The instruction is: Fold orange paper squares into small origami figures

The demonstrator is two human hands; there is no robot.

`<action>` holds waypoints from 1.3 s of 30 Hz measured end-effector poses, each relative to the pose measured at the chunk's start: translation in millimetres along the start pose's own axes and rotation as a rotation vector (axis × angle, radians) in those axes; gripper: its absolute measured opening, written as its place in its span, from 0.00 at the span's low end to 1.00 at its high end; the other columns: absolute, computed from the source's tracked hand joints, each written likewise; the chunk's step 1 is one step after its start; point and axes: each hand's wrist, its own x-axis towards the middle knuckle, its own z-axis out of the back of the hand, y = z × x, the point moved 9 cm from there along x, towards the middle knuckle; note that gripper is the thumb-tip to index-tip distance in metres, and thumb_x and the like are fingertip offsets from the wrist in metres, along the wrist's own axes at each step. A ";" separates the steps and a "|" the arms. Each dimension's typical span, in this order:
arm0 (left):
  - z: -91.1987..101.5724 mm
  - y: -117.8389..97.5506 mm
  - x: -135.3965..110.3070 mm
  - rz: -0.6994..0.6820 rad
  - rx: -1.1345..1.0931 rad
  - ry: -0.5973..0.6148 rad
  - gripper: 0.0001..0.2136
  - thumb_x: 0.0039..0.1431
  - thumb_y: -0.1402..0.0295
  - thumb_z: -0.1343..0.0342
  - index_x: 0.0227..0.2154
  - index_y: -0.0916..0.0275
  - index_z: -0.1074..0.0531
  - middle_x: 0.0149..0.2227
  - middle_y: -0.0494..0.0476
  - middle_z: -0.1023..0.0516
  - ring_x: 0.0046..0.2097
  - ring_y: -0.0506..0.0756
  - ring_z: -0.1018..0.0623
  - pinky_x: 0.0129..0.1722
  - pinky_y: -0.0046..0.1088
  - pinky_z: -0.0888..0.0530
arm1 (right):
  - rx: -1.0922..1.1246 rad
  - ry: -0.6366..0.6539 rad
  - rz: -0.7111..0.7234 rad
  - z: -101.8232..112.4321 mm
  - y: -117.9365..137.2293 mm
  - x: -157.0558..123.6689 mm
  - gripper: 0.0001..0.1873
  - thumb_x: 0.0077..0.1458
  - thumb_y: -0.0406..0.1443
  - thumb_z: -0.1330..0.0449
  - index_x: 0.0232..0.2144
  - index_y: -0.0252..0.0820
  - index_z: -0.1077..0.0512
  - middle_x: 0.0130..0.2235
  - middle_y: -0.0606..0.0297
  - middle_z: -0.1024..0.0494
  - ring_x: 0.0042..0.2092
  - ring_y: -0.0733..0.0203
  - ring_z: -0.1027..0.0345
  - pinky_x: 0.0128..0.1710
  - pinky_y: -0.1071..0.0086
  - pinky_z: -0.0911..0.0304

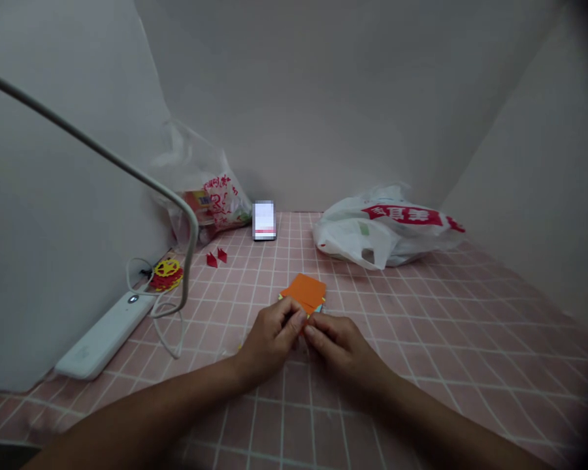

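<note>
A small stack of square coloured paper (304,291), orange on top, lies on the pink checked tablecloth (421,313). My left hand (270,339) and my right hand (340,343) meet at its near edge. The fingertips of both hands are pinched together on the near edge of the top orange sheet. What sits under my fingers is hidden.
Two small red folded paper pieces (216,257) lie further back. A phone (264,221) leans against the wall, with plastic bags at the back left (206,189) and back right (387,225). A white lamp base (102,336) and yellow-red paper cutouts (166,273) sit at left.
</note>
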 end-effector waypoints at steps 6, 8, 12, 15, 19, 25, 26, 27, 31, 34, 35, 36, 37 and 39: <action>7.8 -9.0 -4.1 -0.102 0.080 -0.079 0.13 0.65 0.64 0.52 0.25 0.61 0.36 0.23 0.49 0.34 0.26 0.50 0.32 0.28 0.26 0.37 | -0.015 -0.078 0.037 2.4 5.0 -4.5 0.11 0.60 0.36 0.47 0.25 0.42 0.37 0.23 0.70 0.35 0.26 0.65 0.42 0.27 0.71 0.46; 6.0 -1.1 -3.2 -0.042 -0.055 -0.062 0.12 0.65 0.62 0.50 0.27 0.62 0.34 0.23 0.48 0.33 0.24 0.49 0.31 0.27 0.25 0.35 | -0.011 -0.109 0.030 6.0 2.8 -5.7 0.11 0.61 0.36 0.47 0.25 0.42 0.37 0.23 0.70 0.34 0.25 0.66 0.41 0.26 0.71 0.45; 1.4 11.4 0.2 0.066 -0.320 -0.054 0.09 0.58 0.64 0.40 0.34 0.63 0.33 0.27 0.49 0.28 0.27 0.49 0.26 0.29 0.25 0.29 | 0.092 -0.200 0.009 18.2 -4.0 -3.9 0.11 0.63 0.39 0.46 0.29 0.42 0.35 0.25 0.69 0.31 0.25 0.66 0.37 0.26 0.71 0.42; 2.4 11.6 1.1 0.077 -0.347 -0.077 0.08 0.57 0.66 0.40 0.32 0.63 0.32 0.27 0.49 0.27 0.28 0.49 0.26 0.30 0.25 0.28 | 0.223 -0.179 0.024 18.8 -3.3 0.1 0.14 0.65 0.42 0.48 0.29 0.41 0.35 0.27 0.68 0.30 0.27 0.65 0.34 0.28 0.71 0.38; 4.2 9.7 0.6 0.069 -0.356 -0.089 0.07 0.56 0.68 0.40 0.34 0.63 0.32 0.27 0.49 0.26 0.29 0.49 0.24 0.31 0.25 0.26 | 0.332 -0.138 0.028 16.2 -0.7 2.8 0.16 0.65 0.44 0.46 0.28 0.41 0.34 0.27 0.68 0.30 0.26 0.66 0.34 0.27 0.71 0.37; 5.8 9.9 1.1 0.059 -0.400 -0.114 0.09 0.56 0.67 0.39 0.34 0.62 0.34 0.28 0.48 0.27 0.28 0.48 0.24 0.31 0.25 0.26 | 0.387 -0.141 -0.012 14.9 -6.7 3.3 0.16 0.63 0.46 0.44 0.28 0.41 0.34 0.26 0.70 0.30 0.24 0.68 0.34 0.25 0.72 0.37; 5.3 10.2 1.4 0.059 -0.402 -0.109 0.09 0.57 0.67 0.39 0.34 0.62 0.34 0.28 0.48 0.27 0.28 0.48 0.24 0.30 0.25 0.26 | 0.393 -0.137 -0.019 14.2 -7.8 3.5 0.16 0.63 0.46 0.44 0.28 0.41 0.34 0.27 0.70 0.30 0.24 0.68 0.34 0.24 0.72 0.38; 5.0 10.5 1.7 0.058 -0.403 -0.105 0.08 0.57 0.68 0.39 0.34 0.62 0.34 0.28 0.48 0.27 0.28 0.48 0.24 0.30 0.24 0.26 | 0.396 -0.135 -0.027 13.8 -8.8 3.7 0.16 0.63 0.46 0.44 0.28 0.41 0.35 0.27 0.70 0.30 0.24 0.68 0.34 0.23 0.72 0.38; 4.9 11.7 2.1 0.061 -0.389 -0.095 0.07 0.58 0.68 0.40 0.34 0.63 0.33 0.27 0.48 0.26 0.29 0.49 0.24 0.31 0.25 0.26 | 0.384 -0.136 -0.041 14.1 -10.7 4.5 0.17 0.62 0.47 0.44 0.28 0.41 0.35 0.26 0.69 0.29 0.23 0.68 0.34 0.23 0.72 0.38; 5.8 11.1 2.3 0.058 -0.371 -0.096 0.07 0.57 0.67 0.39 0.33 0.63 0.32 0.27 0.48 0.26 0.29 0.49 0.24 0.31 0.26 0.26 | 0.384 -0.132 -0.048 14.1 -11.7 5.1 0.17 0.61 0.48 0.44 0.28 0.41 0.36 0.25 0.70 0.29 0.23 0.68 0.34 0.23 0.72 0.38; 6.2 10.6 2.4 0.056 -0.363 -0.098 0.07 0.57 0.67 0.39 0.32 0.63 0.32 0.27 0.48 0.26 0.28 0.49 0.24 0.31 0.26 0.26 | 0.388 -0.134 -0.046 14.2 -11.7 5.3 0.17 0.61 0.48 0.43 0.29 0.41 0.36 0.25 0.70 0.29 0.23 0.68 0.34 0.23 0.72 0.38; 6.6 10.3 2.5 0.054 -0.354 -0.102 0.07 0.56 0.67 0.39 0.32 0.63 0.31 0.27 0.48 0.27 0.29 0.49 0.24 0.31 0.26 0.26 | 0.392 -0.136 -0.044 14.3 -11.8 5.5 0.17 0.61 0.48 0.43 0.29 0.41 0.35 0.26 0.70 0.29 0.23 0.68 0.34 0.23 0.72 0.37; 7.1 9.8 2.6 0.051 -0.345 -0.105 0.07 0.56 0.67 0.39 0.32 0.63 0.31 0.27 0.48 0.27 0.29 0.49 0.24 0.31 0.26 0.26 | 0.392 -0.141 -0.039 14.7 -11.7 5.5 0.16 0.60 0.47 0.43 0.30 0.41 0.35 0.26 0.70 0.29 0.23 0.68 0.34 0.24 0.72 0.37; 8.3 8.7 2.8 0.040 -0.329 -0.114 0.07 0.55 0.67 0.38 0.31 0.63 0.30 0.27 0.49 0.27 0.29 0.49 0.24 0.32 0.25 0.26 | 0.363 -0.157 -0.022 16.1 -10.9 5.0 0.14 0.61 0.46 0.43 0.32 0.42 0.35 0.27 0.70 0.29 0.24 0.67 0.33 0.25 0.71 0.36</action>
